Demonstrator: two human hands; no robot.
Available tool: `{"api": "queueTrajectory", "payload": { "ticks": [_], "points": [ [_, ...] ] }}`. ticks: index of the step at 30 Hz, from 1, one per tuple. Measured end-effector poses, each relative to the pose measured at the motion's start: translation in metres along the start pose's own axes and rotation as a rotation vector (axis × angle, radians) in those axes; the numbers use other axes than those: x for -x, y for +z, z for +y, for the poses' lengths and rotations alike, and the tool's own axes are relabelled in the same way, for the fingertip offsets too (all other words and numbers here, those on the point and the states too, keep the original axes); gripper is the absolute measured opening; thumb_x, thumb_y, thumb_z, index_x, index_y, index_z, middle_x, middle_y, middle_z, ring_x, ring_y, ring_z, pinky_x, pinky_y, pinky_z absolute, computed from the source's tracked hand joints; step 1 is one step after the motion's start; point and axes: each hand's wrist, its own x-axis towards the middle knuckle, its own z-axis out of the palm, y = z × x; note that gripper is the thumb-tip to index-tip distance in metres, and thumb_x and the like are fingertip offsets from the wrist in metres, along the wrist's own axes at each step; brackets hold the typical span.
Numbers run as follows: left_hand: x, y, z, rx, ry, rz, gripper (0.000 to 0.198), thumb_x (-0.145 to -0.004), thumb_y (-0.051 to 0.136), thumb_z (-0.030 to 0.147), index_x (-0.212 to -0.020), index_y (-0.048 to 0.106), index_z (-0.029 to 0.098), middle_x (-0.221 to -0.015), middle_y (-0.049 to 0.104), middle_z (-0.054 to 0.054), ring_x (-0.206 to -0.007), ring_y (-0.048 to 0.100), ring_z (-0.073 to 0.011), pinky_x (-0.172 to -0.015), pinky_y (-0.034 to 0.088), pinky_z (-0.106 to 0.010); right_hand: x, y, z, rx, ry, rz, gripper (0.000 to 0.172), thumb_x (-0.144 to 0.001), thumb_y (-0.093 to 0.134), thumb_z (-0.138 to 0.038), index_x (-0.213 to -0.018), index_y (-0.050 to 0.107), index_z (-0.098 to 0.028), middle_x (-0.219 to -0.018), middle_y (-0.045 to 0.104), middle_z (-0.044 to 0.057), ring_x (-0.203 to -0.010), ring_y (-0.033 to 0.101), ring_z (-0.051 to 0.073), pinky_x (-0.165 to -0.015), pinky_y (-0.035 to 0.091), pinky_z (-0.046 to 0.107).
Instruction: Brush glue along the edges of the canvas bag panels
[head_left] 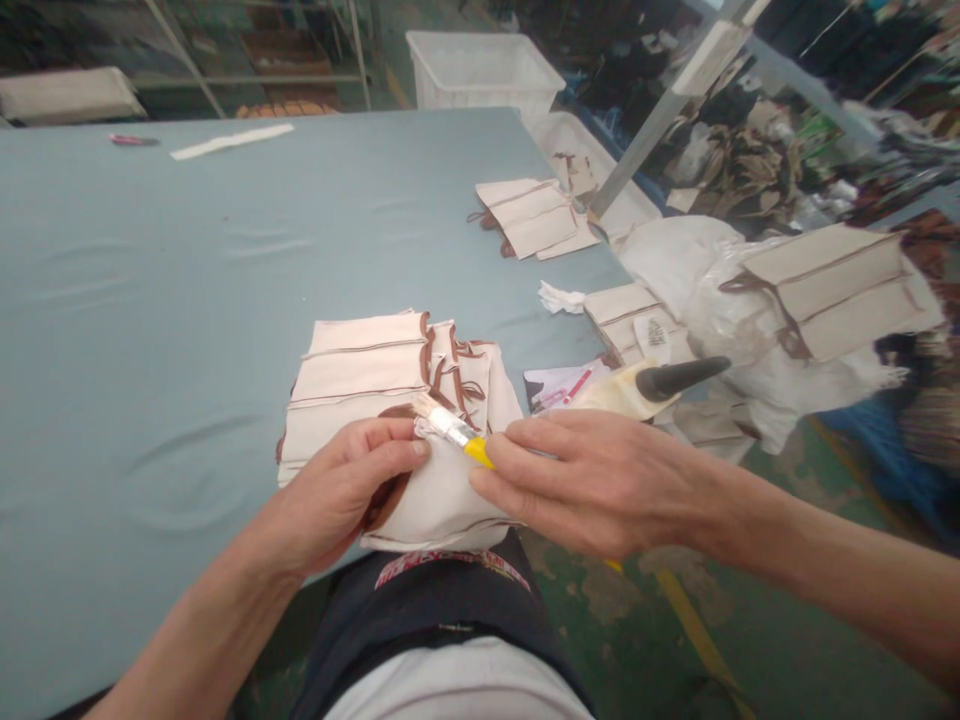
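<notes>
My right hand [577, 480] grips a paintbrush [457, 428] with a yellow handle and a metal ferrule. Its pale bristles rest at the edge of a cream fabric piece [442, 497] with brown trim, close to my left fingertips. Thumb and fingers of my left hand [352, 480] pinch that same piece at its upper left. Just behind it lies a stack of cream fabric pieces [360, 365] with dark seams and brown edging. A pale glue bottle [622, 388] with a black nozzle lies beyond my right hand.
The blue-grey table [187, 260] carries more cream pieces [532, 215] at its right edge. A white bin [484, 70] stands behind. A metal post [652, 140] rises at the right, near white plastic bags [697, 280]. A pink-handled tool [133, 140] lies far left.
</notes>
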Motion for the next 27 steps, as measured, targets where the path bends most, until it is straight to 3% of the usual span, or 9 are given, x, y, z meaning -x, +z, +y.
{"api": "queueTrajectory", "payload": {
  "ticks": [2, 5, 9, 12, 18, 20, 22, 24, 27],
  "points": [
    [-0.002, 0.001, -0.001, -0.032, 0.015, 0.02, 0.025, -0.069, 0.094, 0.033, -0.075, 0.076, 0.016, -0.053, 0.057, 0.003, -0.044, 0.044, -0.0078, -0.043, 0.034, -0.018, 0.002, 0.003, 0.003, 0.009, -0.005, 0.03, 0.034, -0.111, 0.043, -0.007, -0.106, 0.076, -0.008, -0.094, 0.078, 0.009, -0.08, 0.069, 0.02, -0.061, 0.054, 0.034],
    [-0.004, 0.0, -0.001, -0.057, 0.031, 0.036, 0.022, -0.069, 0.092, 0.03, -0.078, 0.076, 0.017, -0.053, 0.057, 0.004, -0.044, 0.046, -0.0091, -0.041, 0.032, -0.02, 0.008, 0.005, 0.01, -0.001, 0.047, 0.058, 0.03, -0.11, 0.046, -0.008, -0.109, 0.076, -0.01, -0.098, 0.08, 0.01, -0.081, 0.071, 0.02, -0.061, 0.055, 0.033],
    [-0.002, -0.004, 0.0, -0.087, 0.064, 0.074, 0.02, -0.07, 0.091, 0.03, -0.079, 0.077, 0.017, -0.05, 0.054, 0.005, -0.043, 0.047, -0.0102, -0.042, 0.032, -0.021, 0.018, 0.007, 0.014, -0.308, 0.32, 0.249, 0.027, -0.103, 0.058, -0.004, -0.12, 0.074, -0.017, -0.113, 0.079, 0.01, -0.098, 0.075, 0.017, -0.083, 0.062, 0.027],
    [0.0, -0.005, 0.003, -0.076, 0.088, 0.091, 0.021, -0.069, 0.091, 0.031, -0.077, 0.078, 0.017, -0.05, 0.055, 0.005, -0.043, 0.048, -0.0106, -0.044, 0.036, -0.021, 0.022, 0.013, 0.006, -0.54, 0.513, 0.393, 0.028, -0.098, 0.062, -0.004, -0.117, 0.075, -0.02, -0.111, 0.08, 0.007, -0.102, 0.077, 0.016, -0.091, 0.062, 0.026],
    [-0.003, 0.002, 0.007, -0.02, 0.085, 0.075, 0.029, -0.065, 0.095, 0.034, -0.08, 0.08, 0.015, -0.062, 0.069, -0.001, -0.049, 0.057, -0.0114, -0.048, 0.044, -0.019, 0.017, 0.037, -0.018, -1.028, 0.938, 0.785, 0.011, -0.096, 0.074, -0.023, -0.106, 0.079, -0.024, -0.091, 0.085, 0.002, -0.076, 0.08, 0.016, -0.067, 0.065, 0.024],
    [-0.005, 0.003, 0.007, -0.01, 0.089, 0.075, 0.032, -0.066, 0.097, 0.038, -0.083, 0.081, 0.015, -0.064, 0.071, -0.002, -0.05, 0.057, -0.011, -0.05, 0.046, -0.019, 0.015, 0.044, -0.022, -1.179, 0.977, 0.88, 0.014, -0.097, 0.076, -0.033, -0.105, 0.08, -0.022, -0.087, 0.085, 0.004, -0.071, 0.08, 0.017, -0.062, 0.065, 0.025],
    [-0.007, 0.003, 0.007, -0.015, 0.106, 0.083, 0.036, -0.067, 0.098, 0.043, -0.082, 0.081, 0.015, -0.062, 0.069, -0.001, -0.047, 0.053, -0.009, -0.046, 0.04, -0.017, 0.013, 0.046, -0.024, -1.242, 0.978, 0.927, 0.02, -0.096, 0.079, -0.04, -0.103, 0.081, -0.021, -0.084, 0.084, 0.005, -0.07, 0.08, 0.018, -0.061, 0.066, 0.025],
    [-0.008, 0.002, 0.008, -0.022, 0.126, 0.089, 0.038, -0.066, 0.099, 0.046, -0.079, 0.08, 0.015, -0.056, 0.063, 0.001, -0.045, 0.048, -0.0075, -0.042, 0.034, -0.015, 0.012, 0.046, -0.025, -1.271, 0.96, 0.938, 0.022, -0.094, 0.082, -0.041, -0.102, 0.082, -0.021, -0.083, 0.084, 0.004, -0.071, 0.08, 0.017, -0.061, 0.065, 0.023],
    [-0.009, 0.001, 0.008, -0.024, 0.135, 0.082, 0.043, -0.063, 0.101, 0.05, -0.078, 0.081, 0.016, -0.055, 0.06, 0.002, -0.045, 0.048, -0.0075, -0.045, 0.039, -0.016, 0.011, 0.042, -0.025, -1.325, 0.948, 0.922, 0.02, -0.094, 0.083, -0.041, -0.099, 0.083, -0.021, -0.081, 0.084, 0.003, -0.071, 0.081, 0.016, -0.062, 0.066, 0.021]
  ]
}}
